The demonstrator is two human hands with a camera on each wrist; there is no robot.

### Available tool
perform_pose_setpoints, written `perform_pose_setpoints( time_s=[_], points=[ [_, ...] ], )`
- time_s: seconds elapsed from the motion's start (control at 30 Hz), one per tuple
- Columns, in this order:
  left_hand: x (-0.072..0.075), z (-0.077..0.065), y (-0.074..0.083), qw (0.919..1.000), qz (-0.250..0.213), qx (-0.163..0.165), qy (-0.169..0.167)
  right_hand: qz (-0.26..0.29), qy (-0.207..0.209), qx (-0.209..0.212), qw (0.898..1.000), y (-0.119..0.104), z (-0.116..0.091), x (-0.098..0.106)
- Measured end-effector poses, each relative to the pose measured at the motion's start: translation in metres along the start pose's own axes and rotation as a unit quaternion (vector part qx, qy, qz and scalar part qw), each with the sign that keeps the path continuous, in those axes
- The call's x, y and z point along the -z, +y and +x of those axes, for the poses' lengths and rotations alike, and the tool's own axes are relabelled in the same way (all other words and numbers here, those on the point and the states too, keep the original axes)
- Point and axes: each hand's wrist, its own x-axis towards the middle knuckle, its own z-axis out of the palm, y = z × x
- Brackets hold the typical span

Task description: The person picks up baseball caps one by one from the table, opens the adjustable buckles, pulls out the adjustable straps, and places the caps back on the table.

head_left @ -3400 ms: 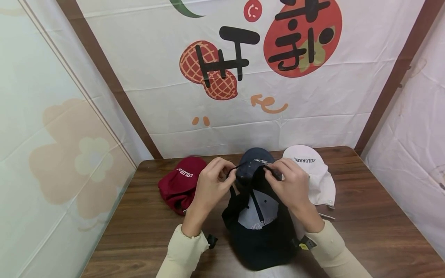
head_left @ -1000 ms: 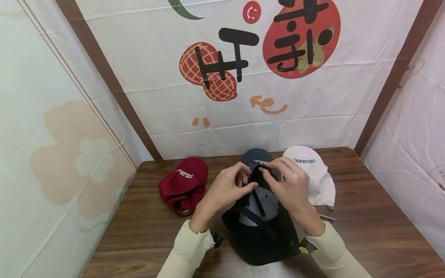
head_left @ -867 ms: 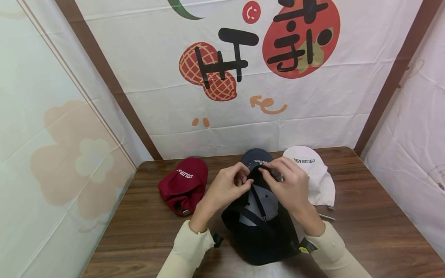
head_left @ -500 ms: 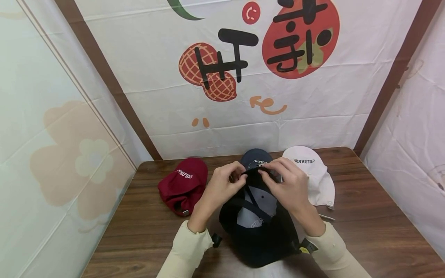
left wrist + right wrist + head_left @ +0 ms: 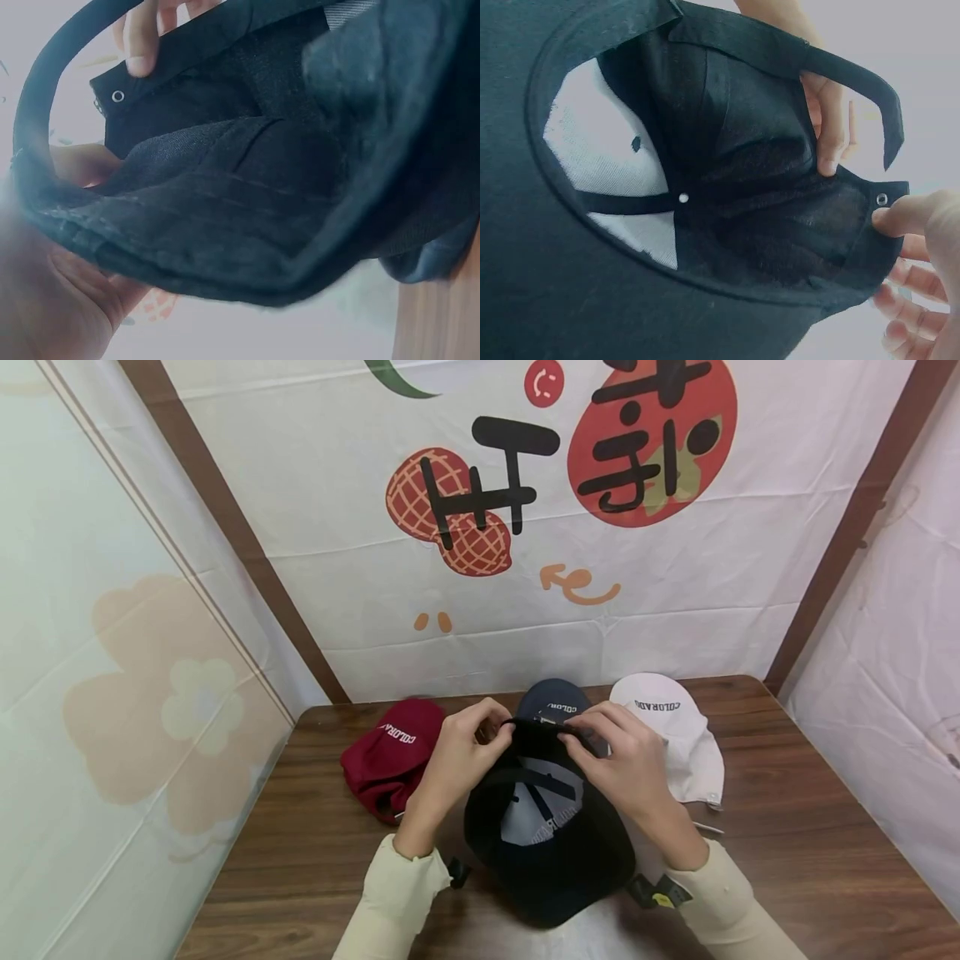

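Note:
A black baseball cap [image 5: 555, 877] is held with its inside facing up and its brim toward me. My left hand [image 5: 459, 764] pinches the left part of its back edge. On the right, my right hand [image 5: 626, 756] pinches the back edge between thumb and fingers, beside a metal eyelet [image 5: 882, 199]. A loose black strap [image 5: 855, 79] curves away from the left side of the cap and ends free in the right wrist view. The grey front lining [image 5: 536, 814] shows inside the crown. In the left wrist view, the cap hides part of my left fingers.
Behind the held cap, a dark red cap [image 5: 397, 747] lies to the left, a navy cap [image 5: 551, 697] in the middle and a white cap [image 5: 660, 735] to the right, on the wooden table [image 5: 270, 860]. A thin pale stick-like item [image 5: 708, 828] lies near the white cap.
My left hand has moved left and away from the right hand, now pinching the cap's back edge. That edge is stretched wider, and the cap has turned slightly. The right hand keeps its pinch.

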Motion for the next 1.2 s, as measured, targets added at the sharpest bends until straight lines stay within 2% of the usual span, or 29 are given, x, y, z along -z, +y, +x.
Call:
perform_pose_setpoints(
  time_s=[0.27,0.63,0.93,1.2],
  points=[
    [0.009,0.0,-0.005,0.9999,0.0,0.01,0.012,-0.023,-0.019,0.0,1.0,0.006,-0.005,0.0],
    [0.021,0.001,-0.005,0.999,-0.003,0.013,0.042,-0.041,-0.082,-0.021,0.996,0.011,-0.016,-0.002],
    [0.031,0.001,-0.005,0.9974,0.001,0.028,0.067,-0.08,-0.138,-0.034,0.987,0.011,-0.022,0.0],
    [0.035,0.0,-0.005,0.9965,0.002,0.03,0.077,-0.074,-0.182,-0.051,0.979,0.01,-0.021,0.003]
  ],
)
